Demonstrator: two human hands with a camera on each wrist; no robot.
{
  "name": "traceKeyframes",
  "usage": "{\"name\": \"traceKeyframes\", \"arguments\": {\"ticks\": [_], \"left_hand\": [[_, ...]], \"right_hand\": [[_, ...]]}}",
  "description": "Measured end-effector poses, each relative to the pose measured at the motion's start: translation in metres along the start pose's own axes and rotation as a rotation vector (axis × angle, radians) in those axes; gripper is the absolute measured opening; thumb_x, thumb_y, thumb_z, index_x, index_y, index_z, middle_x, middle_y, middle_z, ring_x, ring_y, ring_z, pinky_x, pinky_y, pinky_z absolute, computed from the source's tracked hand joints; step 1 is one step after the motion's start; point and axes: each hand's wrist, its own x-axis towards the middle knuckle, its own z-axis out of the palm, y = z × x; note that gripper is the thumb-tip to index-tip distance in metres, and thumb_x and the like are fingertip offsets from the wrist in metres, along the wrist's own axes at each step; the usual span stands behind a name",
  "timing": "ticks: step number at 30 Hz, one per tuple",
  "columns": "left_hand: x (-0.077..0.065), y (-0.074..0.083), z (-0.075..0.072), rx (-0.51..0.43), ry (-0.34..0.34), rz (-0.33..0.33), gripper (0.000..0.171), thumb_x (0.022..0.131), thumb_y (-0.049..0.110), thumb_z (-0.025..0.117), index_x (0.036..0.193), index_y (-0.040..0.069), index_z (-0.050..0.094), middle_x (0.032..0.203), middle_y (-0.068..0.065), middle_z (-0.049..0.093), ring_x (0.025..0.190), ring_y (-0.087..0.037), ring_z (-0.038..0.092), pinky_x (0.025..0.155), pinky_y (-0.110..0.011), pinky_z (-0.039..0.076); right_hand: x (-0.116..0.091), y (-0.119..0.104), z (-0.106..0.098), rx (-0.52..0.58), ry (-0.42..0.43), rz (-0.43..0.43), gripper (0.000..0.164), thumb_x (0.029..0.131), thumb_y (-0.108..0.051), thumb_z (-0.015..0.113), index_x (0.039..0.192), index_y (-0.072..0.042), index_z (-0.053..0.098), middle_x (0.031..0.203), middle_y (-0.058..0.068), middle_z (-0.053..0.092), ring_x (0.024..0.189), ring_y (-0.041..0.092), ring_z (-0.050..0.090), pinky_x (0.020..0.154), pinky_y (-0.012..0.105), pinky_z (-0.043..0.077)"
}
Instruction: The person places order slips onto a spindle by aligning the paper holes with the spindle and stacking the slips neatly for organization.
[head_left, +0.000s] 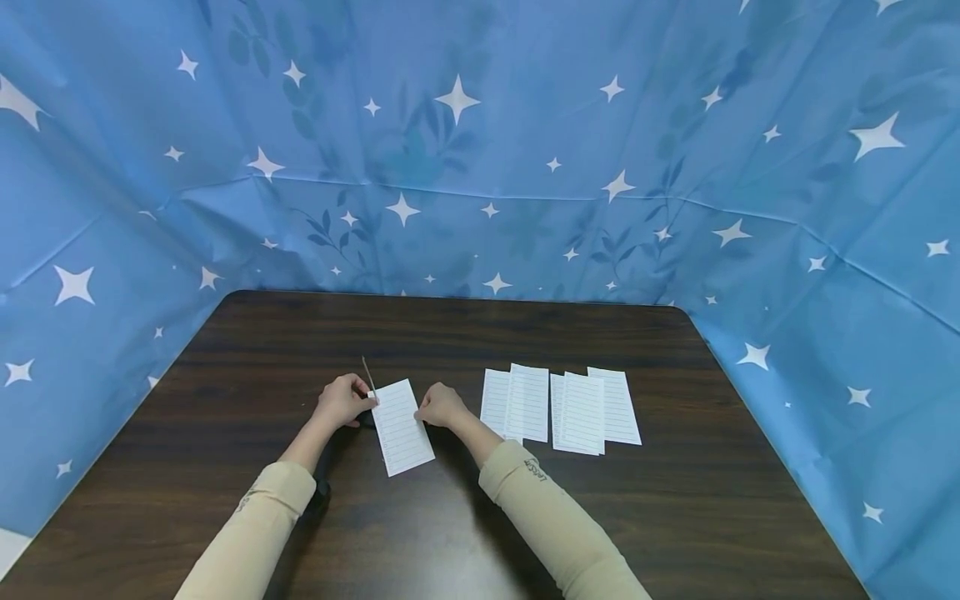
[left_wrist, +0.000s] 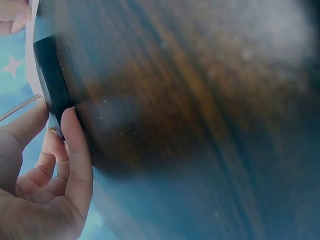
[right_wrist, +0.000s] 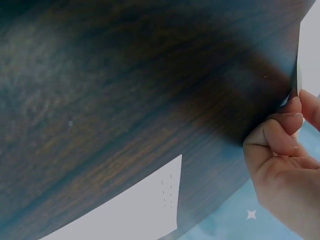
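Note:
A white lined card (head_left: 401,427) is tilted between the two hands, left of the table's middle. My left hand (head_left: 345,402) is at its upper left corner, gripping a black bar-shaped tool (left_wrist: 51,75) between thumb and finger. A thin, shiny strip (head_left: 368,375) sticks up from that spot, near the thumb. The tool's kind cannot be told, as the card and fingers cover part of it. On the card's right edge, my right hand (head_left: 442,407) pinches the paper between thumb and forefinger, its other fingers curled in the right wrist view.
Several more lined cards (head_left: 583,412) lie overlapping in two groups to the right of the right hand. The dark wooden table (head_left: 697,500) ends at a blue curtain (head_left: 525,150) with white stars along the back and sides.

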Motion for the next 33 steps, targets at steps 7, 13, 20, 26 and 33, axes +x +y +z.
{"name": "traceKeyframes", "arguments": {"ticks": [7, 13, 20, 26, 33], "left_hand": [[-0.002, 0.0, 0.002, -0.092, -0.015, -0.029, 0.027, 0.083, 0.007, 0.066, 0.103, -0.004, 0.052, 0.08, -0.01, 0.044, 0.065, -0.018, 0.049, 0.05, -0.029, 0.057], [-0.002, 0.001, -0.001, -0.097, -0.028, -0.053, 0.029, 0.084, 0.009, 0.066, 0.107, -0.004, 0.052, 0.092, -0.016, 0.047, 0.076, -0.023, 0.051, 0.052, -0.03, 0.058], [-0.003, 0.004, -0.006, -0.105, -0.08, -0.065, 0.033, 0.086, 0.008, 0.063, 0.112, -0.006, 0.05, 0.087, -0.014, 0.045, 0.072, -0.02, 0.048, 0.054, -0.032, 0.058], [-0.004, 0.005, -0.012, -0.108, -0.135, -0.082, 0.031, 0.092, 0.012, 0.055, 0.116, -0.006, 0.048, 0.102, -0.023, 0.049, 0.084, -0.027, 0.053, 0.055, -0.033, 0.059], [-0.009, 0.002, -0.016, -0.068, -0.107, -0.066, 0.028, 0.095, 0.016, 0.052, 0.114, -0.005, 0.051, 0.081, -0.011, 0.048, 0.066, -0.017, 0.049, 0.052, -0.031, 0.057]], "right_hand": [[-0.047, -0.052, -0.05, 0.128, -0.109, 0.131, 0.015, 0.084, -0.012, 0.066, 0.076, 0.001, 0.066, 0.057, 0.005, 0.057, 0.049, 0.012, 0.046, 0.048, 0.024, 0.042], [-0.066, -0.067, -0.066, 0.196, -0.123, 0.111, 0.015, 0.089, -0.008, 0.059, 0.087, 0.006, 0.062, 0.05, -0.004, 0.042, 0.044, 0.006, 0.035, 0.046, 0.017, 0.032], [-0.064, -0.063, -0.064, 0.298, -0.129, 0.124, 0.02, 0.085, -0.009, 0.064, 0.069, -0.007, 0.054, 0.051, -0.003, 0.045, 0.048, 0.008, 0.042, 0.046, 0.016, 0.034], [-0.066, -0.06, -0.065, 0.373, -0.131, 0.115, 0.014, 0.085, -0.008, 0.064, 0.074, -0.003, 0.057, 0.053, -0.002, 0.048, 0.049, 0.008, 0.044, 0.045, 0.017, 0.034], [-0.069, -0.055, -0.07, 0.37, -0.149, 0.079, 0.013, 0.089, -0.012, 0.06, 0.083, 0.0, 0.059, 0.058, 0.0, 0.05, 0.05, 0.009, 0.047, 0.046, 0.017, 0.039]]}}
